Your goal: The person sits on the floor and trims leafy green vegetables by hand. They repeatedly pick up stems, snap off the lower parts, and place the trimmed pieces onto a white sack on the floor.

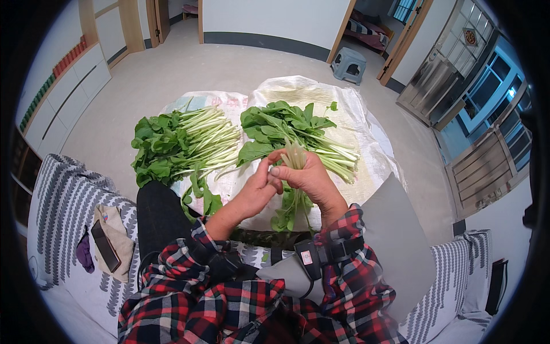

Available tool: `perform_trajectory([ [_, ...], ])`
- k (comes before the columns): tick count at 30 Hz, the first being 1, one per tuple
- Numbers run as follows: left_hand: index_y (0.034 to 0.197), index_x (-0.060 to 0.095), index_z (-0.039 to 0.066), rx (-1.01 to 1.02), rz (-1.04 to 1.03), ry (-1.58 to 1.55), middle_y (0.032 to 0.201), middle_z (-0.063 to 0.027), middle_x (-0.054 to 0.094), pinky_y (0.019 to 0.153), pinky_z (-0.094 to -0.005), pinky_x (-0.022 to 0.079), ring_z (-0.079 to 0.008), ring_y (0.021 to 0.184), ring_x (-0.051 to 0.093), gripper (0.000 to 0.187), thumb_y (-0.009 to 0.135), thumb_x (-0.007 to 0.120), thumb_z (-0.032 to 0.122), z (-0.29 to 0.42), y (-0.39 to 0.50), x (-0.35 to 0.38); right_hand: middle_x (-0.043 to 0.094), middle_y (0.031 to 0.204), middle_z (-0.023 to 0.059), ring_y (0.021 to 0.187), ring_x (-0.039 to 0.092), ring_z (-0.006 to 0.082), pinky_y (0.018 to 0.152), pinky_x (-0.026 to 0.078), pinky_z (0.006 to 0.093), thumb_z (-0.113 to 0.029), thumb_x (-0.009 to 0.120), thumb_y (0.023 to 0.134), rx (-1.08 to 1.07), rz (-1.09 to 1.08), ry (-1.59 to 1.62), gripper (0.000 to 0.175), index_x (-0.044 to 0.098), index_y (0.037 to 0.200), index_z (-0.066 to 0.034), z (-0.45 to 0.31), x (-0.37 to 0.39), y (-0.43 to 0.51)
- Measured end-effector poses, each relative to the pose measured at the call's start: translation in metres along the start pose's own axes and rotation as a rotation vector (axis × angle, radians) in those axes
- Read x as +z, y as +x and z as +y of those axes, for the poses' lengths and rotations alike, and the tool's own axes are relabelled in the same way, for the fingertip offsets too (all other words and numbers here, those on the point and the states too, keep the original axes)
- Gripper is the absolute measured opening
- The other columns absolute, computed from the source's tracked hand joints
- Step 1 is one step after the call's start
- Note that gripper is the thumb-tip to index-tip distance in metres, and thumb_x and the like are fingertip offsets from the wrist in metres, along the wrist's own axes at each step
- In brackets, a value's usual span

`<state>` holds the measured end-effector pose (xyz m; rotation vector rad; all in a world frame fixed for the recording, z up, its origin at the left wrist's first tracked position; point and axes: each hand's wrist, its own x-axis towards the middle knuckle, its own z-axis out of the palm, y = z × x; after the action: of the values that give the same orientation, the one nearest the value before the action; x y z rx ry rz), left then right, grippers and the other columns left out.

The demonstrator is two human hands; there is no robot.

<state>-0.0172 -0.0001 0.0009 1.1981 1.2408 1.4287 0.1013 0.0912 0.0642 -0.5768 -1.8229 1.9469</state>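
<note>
A small bunch of leafy greens [294, 158] is gripped in my right hand [316, 176], its pale stem ends up and its leaves hanging below. My left hand [258, 185] meets it from the left, fingers bent near the stems and the right thumb; whether they pinch a stem is hidden. Behind my hands lies a pile of greens [275, 124] with its stems to the right. To its left spreads a larger pile of greens [159, 142], leaves leftward and white-green stems rightward. Both rest on white woven plastic sacks [309, 88]. A few loose leaves [210, 202] droop at the near edge.
A grey cushion or board [395, 241] stands at my right. On the patterned sofa cover [77, 189] to the left, a smartphone [105, 245] lies on a beige cloth [122, 245] beside a purple item [85, 253]. A blue-grey plastic stool [349, 65] stands by the far doorway.
</note>
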Motion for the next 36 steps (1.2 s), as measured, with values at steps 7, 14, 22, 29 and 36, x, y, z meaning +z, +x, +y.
perform_trajectory([
  [7,0.127,0.028,0.009,0.131,-0.037,-0.143,0.081,-0.0035,0.050,0.047,-0.0174,0.032,-0.0048,0.057,0.039,0.047,0.081,0.037,0.004,-0.001,-0.002,0.015,0.059,0.068,0.0025,0.055,0.054,0.0090,0.048,0.042,0.0204,-0.013,0.067,0.076,0.004,-0.016,0.013,0.021,0.061,0.092,-0.0007,0.005,0.001,0.001],
  [14,0.130,0.024,0.013,0.001,-0.011,-0.056,0.075,-0.0023,0.051,0.043,-0.0173,0.030,-0.0040,0.050,0.037,0.052,0.081,0.040,0.004,0.003,-0.002,0.010,0.057,0.063,0.0028,0.049,0.052,0.0097,0.042,0.041,0.0219,-0.009,0.064,0.077,0.069,-0.079,0.013,0.015,0.059,0.088,0.0002,0.007,0.000,0.002],
  [22,0.131,0.023,0.012,-0.065,-0.025,-0.199,0.074,-0.0048,0.051,0.041,-0.0175,0.029,-0.0045,0.048,0.037,0.054,0.081,0.041,0.002,0.008,-0.004,0.007,0.058,0.065,0.0047,0.048,0.052,0.0103,0.042,0.041,0.0227,-0.007,0.061,0.078,0.037,-0.072,-0.014,0.013,0.056,0.087,0.0018,0.006,0.002,0.000],
  [29,0.121,0.037,0.007,-0.081,-0.054,-0.158,0.072,-0.0015,0.053,0.043,-0.0178,0.033,-0.0051,0.048,0.040,0.037,0.085,0.043,0.007,0.009,-0.004,0.006,0.056,0.067,0.0026,0.050,0.051,0.0095,0.043,0.041,0.0211,-0.014,0.061,0.081,0.012,-0.016,-0.011,0.015,0.057,0.082,0.0009,0.010,-0.001,0.003],
  [36,0.094,0.055,0.004,-0.100,-0.033,-0.190,0.066,0.0001,0.052,0.044,-0.0177,0.034,-0.0053,0.048,0.041,0.016,0.091,0.047,0.017,0.004,-0.004,0.005,0.054,0.065,-0.0005,0.051,0.046,0.0060,0.045,0.037,0.0200,-0.016,0.064,0.079,-0.078,0.286,-0.092,0.015,0.059,0.081,-0.0020,0.005,-0.003,0.005],
])
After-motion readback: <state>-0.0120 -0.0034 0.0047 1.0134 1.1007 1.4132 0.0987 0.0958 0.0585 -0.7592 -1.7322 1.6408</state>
